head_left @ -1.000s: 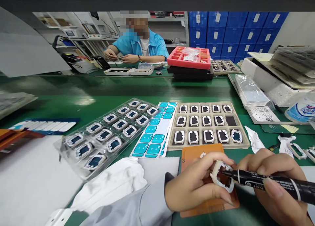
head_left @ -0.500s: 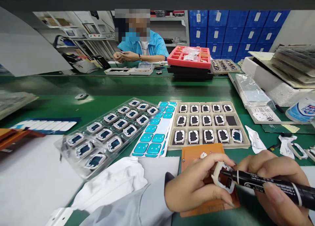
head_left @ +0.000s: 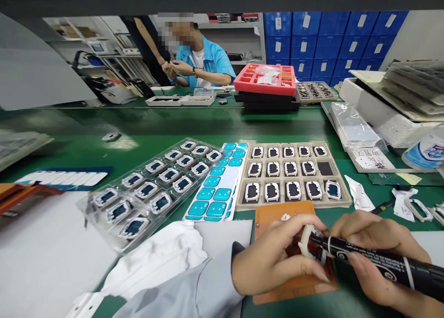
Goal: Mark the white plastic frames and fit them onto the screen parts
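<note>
Between thumb and fingers, my left hand (head_left: 274,258) grips a small white frame, like a watch case (head_left: 305,242), tilted above an orange plate (head_left: 268,288). My right hand (head_left: 385,253) is closed around a black marker pen (head_left: 391,262). The marker's dark tip reaches into the frame's opening; whether it touches the inner wall, I cannot tell. Just behind my hands lies a beige tray (head_left: 296,206) holding similar white frames, with one pocket at its right side bare. Left of it are sheets of teal stickers (head_left: 217,209) and a clear plastic tray (head_left: 121,249) of more frames.
A white cloth (head_left: 156,262) lies left of my forearm. Loose frames (head_left: 418,210) and a crumpled white wrapper (head_left: 359,193) sit at the right. Across the bench, a person in a blue shirt (head_left: 217,61) works near a red tray (head_left: 265,82); another person's arm (head_left: 149,38) reaches in.
The frame and marker have shifted and turned slightly in my hands. Across the bench, a second person has come into view beside the seated one, whose head has turned.
</note>
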